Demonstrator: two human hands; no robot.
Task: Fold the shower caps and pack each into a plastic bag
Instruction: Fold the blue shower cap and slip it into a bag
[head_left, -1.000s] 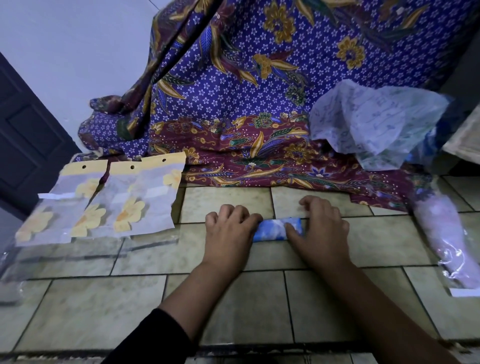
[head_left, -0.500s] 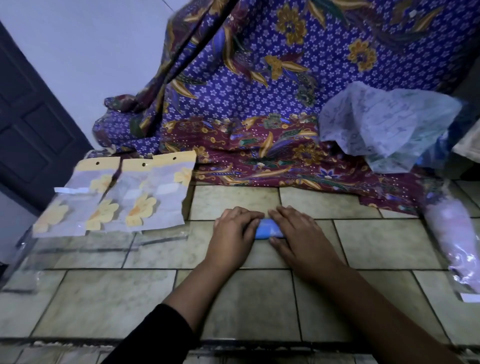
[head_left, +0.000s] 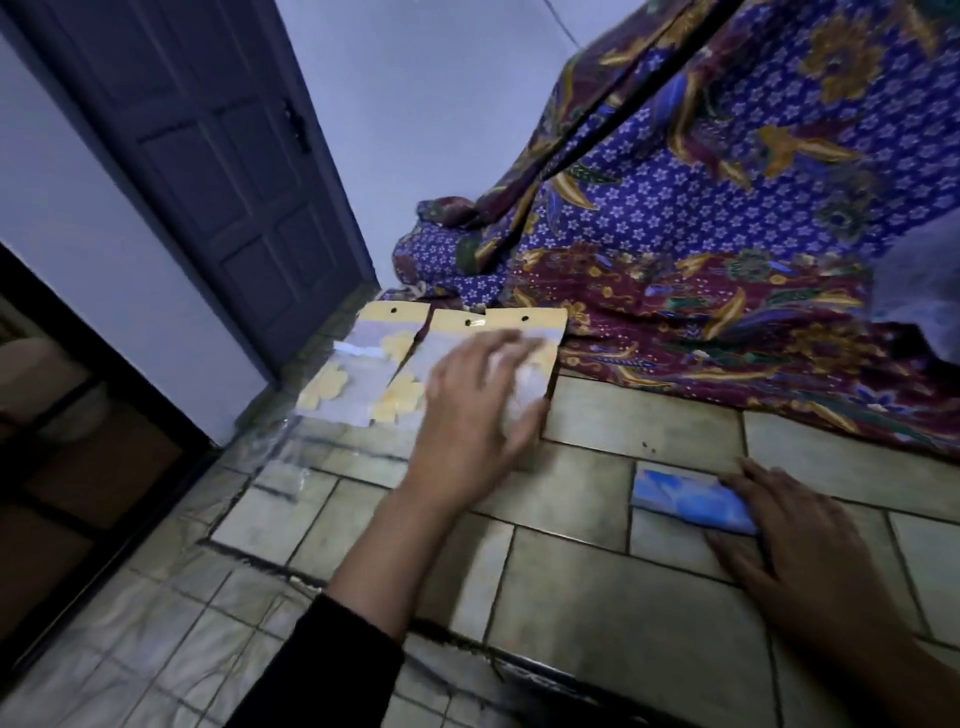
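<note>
The folded blue shower cap lies at the lower right of the frame on the tiled surface. It is pinned flat under the straight fingers of the right hand, which is open and presses rather than grips. The left hand is spread, fingers relaxed, over the stack of clear plastic bags with yellow header cards in the upper middle. Whether contact is made is hidden by blur. The step in hand is judged to be the taking of one bag. Only the top bag should be pinched at its near edge and slid off, so that the others are not dragged. Pressure on the cap is needed meanwhile, lest the fold spring open.
</note>
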